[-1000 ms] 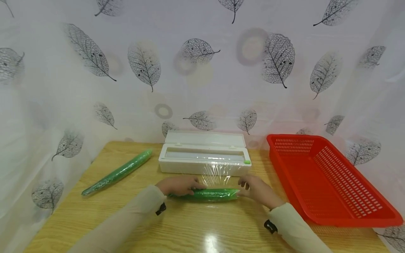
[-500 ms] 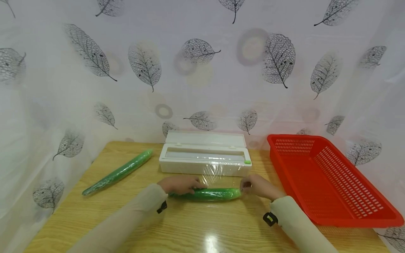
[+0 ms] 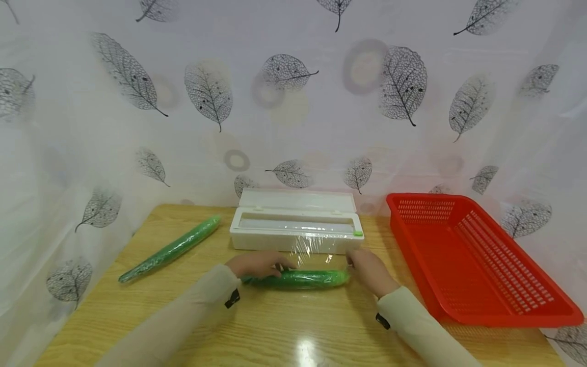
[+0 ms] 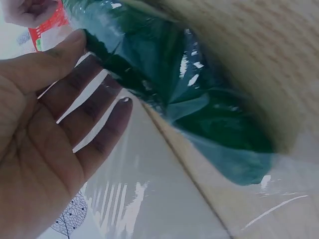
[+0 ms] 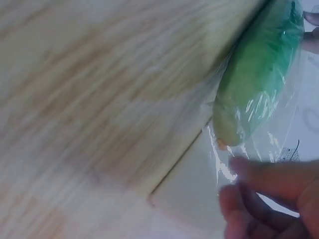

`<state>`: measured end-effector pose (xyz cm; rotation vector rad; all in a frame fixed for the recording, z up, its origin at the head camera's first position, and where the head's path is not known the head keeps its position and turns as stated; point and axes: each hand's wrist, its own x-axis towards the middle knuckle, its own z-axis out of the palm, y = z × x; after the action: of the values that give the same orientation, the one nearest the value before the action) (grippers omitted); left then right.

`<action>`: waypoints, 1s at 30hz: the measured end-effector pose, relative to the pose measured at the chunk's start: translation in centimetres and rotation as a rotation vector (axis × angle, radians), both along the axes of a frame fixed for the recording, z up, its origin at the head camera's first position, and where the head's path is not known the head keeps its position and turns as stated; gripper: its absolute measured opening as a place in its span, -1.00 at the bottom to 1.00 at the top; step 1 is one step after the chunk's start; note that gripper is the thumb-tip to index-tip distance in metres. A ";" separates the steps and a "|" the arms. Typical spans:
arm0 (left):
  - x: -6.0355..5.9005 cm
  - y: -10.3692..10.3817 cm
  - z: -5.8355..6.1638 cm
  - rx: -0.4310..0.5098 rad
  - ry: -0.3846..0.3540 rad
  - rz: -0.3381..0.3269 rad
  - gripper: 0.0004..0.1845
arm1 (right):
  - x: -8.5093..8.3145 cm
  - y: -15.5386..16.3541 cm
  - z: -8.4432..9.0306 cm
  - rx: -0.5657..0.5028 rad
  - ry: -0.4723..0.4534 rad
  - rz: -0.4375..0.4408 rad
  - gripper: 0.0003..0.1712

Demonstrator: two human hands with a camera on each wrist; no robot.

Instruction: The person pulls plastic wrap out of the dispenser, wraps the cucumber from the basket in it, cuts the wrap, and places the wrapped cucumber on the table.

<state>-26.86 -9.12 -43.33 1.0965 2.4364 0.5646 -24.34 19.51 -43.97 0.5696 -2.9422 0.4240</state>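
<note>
A green cucumber (image 3: 298,279) lies crosswise on the wooden table (image 3: 275,331), just in front of a white cling film dispenser (image 3: 295,221) with its lid up. Clear film (image 3: 316,250) runs from the dispenser down over the cucumber. My left hand (image 3: 257,264) rests on its left end; in the left wrist view the fingers (image 4: 84,94) are straight and the tips touch the wrapped cucumber (image 4: 199,114). My right hand (image 3: 367,270) sits at the right end. In the right wrist view its fingertips (image 5: 249,172) touch the film beside the cucumber's tip (image 5: 256,79).
A second cucumber (image 3: 171,248), wrapped in film, lies diagonally at the back left of the table. A red slotted plastic basket (image 3: 504,306) stands on the right. A white leaf-print curtain (image 3: 293,102) closes off the back and both sides.
The cucumber has rolled a little away from me toward the dispenser, with both hands following it. The stretch of film between dispenser and cucumber is shorter.
</note>
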 end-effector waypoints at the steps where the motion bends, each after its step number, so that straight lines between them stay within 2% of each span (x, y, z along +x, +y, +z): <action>1: 0.0 -0.1 -0.1 0.009 0.005 0.002 -0.60 | 0.1 -0.1 0.0 0.013 0.074 0.034 -0.79; 3: 0.0 -0.2 -0.2 0.028 0.019 0.003 -0.65 | 0.5 -0.4 -0.1 0.010 0.218 0.150 -0.79; 5: 0.0 -0.3 -0.3 0.046 0.023 0.006 -0.71 | 0.9 -0.7 -0.2 0.016 0.332 0.305 -0.78; 7: 0.0 -0.4 -0.4 0.052 0.030 0.007 -0.75 | 1.4 -1.2 -0.3 0.024 0.392 0.458 -0.79; 9: 0.0 -0.5 -0.4 0.064 0.020 0.013 -0.77 | 1.8 -1.8 -0.6 0.066 0.410 0.539 -0.75; 11: -0.1 -0.5 -0.5 0.072 0.010 0.024 -0.78 | 1.9 -2.2 -0.8 0.117 0.408 0.556 -0.68; 14: -0.2 -0.6 -0.5 0.093 -0.003 0.036 -0.79 | 1.7 -2.5 -1.2 0.164 0.356 0.515 -0.59; 19: -0.4 -1.0 -0.4 0.109 0.007 0.039 -0.76 | 1.3 -2.9 -1.0 0.158 0.216 0.453 -0.62; 21: -0.5 -1.3 -0.2 0.115 0.027 0.065 -0.75 | 1.1 -3.1 -0.9 0.142 0.161 0.442 -0.63; 23: -0.4 -1.6 0.3 0.123 0.116 0.112 -0.75 | 1.0 -3.2 -0.7 0.127 0.117 0.431 -0.63; 26: 0.2 -1.6 1.3 0.150 0.324 0.176 -0.80 | 0.8 -3.3 -0.6 0.121 0.066 0.418 -0.62; 28: 1.0 -1.3 1.6 0.152 0.501 0.166 -0.84 | 0.7 -3.3 -0.6 0.120 0.044 0.412 -0.63; 30: 1.9 -0.8 1.6 0.141 0.638 0.107 -0.86 | 0.6 -3.3 -0.5 0.116 0.020 0.406 -0.64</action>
<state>-24.96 -9.88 -41.73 1.3727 3.0514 0.4743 -23.76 16.20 -44.45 1.1853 -2.8375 0.2794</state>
